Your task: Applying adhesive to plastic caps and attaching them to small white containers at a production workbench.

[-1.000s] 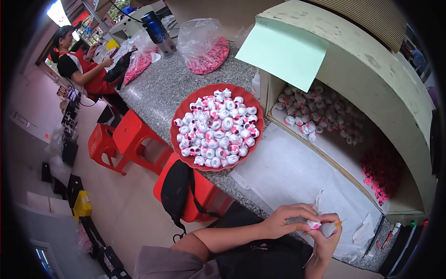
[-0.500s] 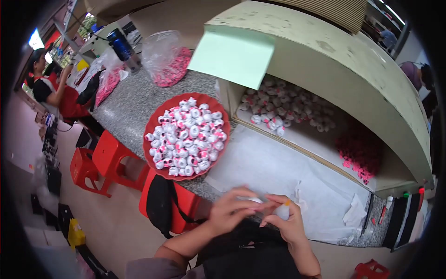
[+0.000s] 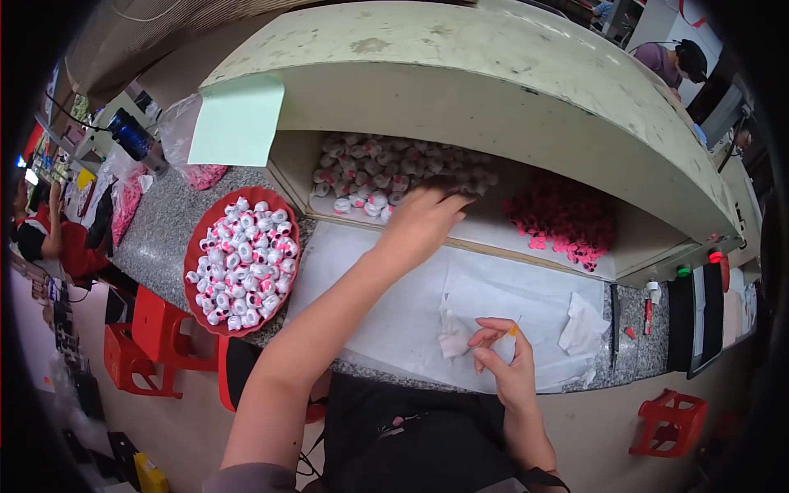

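Observation:
My left hand (image 3: pixel 421 222) reaches over the front edge of a shelf compartment, beside a heap of small white and pink wrapped pieces (image 3: pixel 370 172). Its fingers are stretched out and slightly blurred, with nothing visible in them. Lower down, my right hand (image 3: pixel 508 353) hovers above white paper (image 3: pixel 386 312) covering the counter. Its fingers curl toward the thumb; a thin dark line sticks up by the yellow band (image 3: pixel 514 330) on one finger, too small to name. At the left a red scalloped bowl (image 3: pixel 194 283) holds many similar white and pink pieces.
Pink small parts (image 3: pixel 563 218) lie at the compartment's right end. A crumpled tissue (image 3: pixel 583 323) rests on the paper; markers (image 3: pixel 648 312) lie to its right. Beyond the bowl stand bags of pink parts (image 3: pixel 125 201) and a blue bottle (image 3: pixel 131 135). Red stools (image 3: pixel 156 329) stand below.
My left hand has left my right hand and moved up to the compartment. The white piece between them no longer shows. The view has turned, shifting the bowl and compartment leftward.

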Action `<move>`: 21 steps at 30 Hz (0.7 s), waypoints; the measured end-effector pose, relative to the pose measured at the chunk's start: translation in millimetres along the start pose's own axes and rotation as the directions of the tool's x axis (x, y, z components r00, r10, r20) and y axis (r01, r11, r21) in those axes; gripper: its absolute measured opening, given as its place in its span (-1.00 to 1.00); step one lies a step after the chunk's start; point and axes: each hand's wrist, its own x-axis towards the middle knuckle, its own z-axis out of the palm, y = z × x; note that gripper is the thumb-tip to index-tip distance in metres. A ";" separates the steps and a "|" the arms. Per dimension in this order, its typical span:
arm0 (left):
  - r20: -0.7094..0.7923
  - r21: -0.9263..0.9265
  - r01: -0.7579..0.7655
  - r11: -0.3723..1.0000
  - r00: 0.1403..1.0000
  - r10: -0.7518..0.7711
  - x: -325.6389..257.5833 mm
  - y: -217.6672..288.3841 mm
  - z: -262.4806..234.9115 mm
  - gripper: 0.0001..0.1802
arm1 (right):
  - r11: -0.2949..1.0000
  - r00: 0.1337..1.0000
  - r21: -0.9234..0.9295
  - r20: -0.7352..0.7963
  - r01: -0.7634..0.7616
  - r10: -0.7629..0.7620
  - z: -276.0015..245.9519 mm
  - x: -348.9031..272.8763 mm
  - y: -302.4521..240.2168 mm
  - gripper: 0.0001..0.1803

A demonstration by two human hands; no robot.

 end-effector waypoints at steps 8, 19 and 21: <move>-0.083 0.438 -0.070 0.896 0.990 0.118 64.4 -27.7 88.5 -0.68 | 0.996 0.993 0.071 -0.106 0.056 -0.048 -28.4 -14.2 0.6 -0.62; 0.497 -0.867 0.410 -0.284 0.759 -0.421 -63.8 66.0 -11.3 -0.75 | 0.977 0.973 0.165 -0.208 0.136 -0.100 -27.5 -11.1 -17.5 -0.74; 0.515 -0.848 0.375 -0.373 0.750 -0.416 -82.8 72.2 -13.0 -0.76 | 0.963 0.963 0.240 -0.263 0.126 -0.060 -21.5 -12.8 -17.4 -0.74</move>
